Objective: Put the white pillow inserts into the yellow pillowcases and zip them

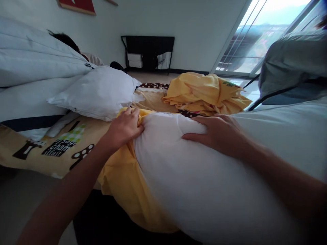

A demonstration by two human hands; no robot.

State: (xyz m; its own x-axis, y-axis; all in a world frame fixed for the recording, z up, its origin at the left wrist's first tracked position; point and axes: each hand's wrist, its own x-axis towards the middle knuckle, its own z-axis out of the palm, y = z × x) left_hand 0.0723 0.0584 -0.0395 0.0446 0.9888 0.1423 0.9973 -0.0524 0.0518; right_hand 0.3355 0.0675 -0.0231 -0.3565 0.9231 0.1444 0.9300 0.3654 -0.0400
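the left hand (125, 127) has its grip clenched on the yellow pillowcase (122, 177) at the end of the white pillow (194, 177). the right hand (219, 134) lies flat and released on top of the pillow, which rests on the bed (38, 153).

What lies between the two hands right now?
In the head view, only the bulging end of the white pillow lies between the left hand and right hand.

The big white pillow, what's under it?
Under the white pillow lies a yellow pillowcase, its edge gripped by the left hand. The right hand rests flat on top. What is farther beneath is covered.
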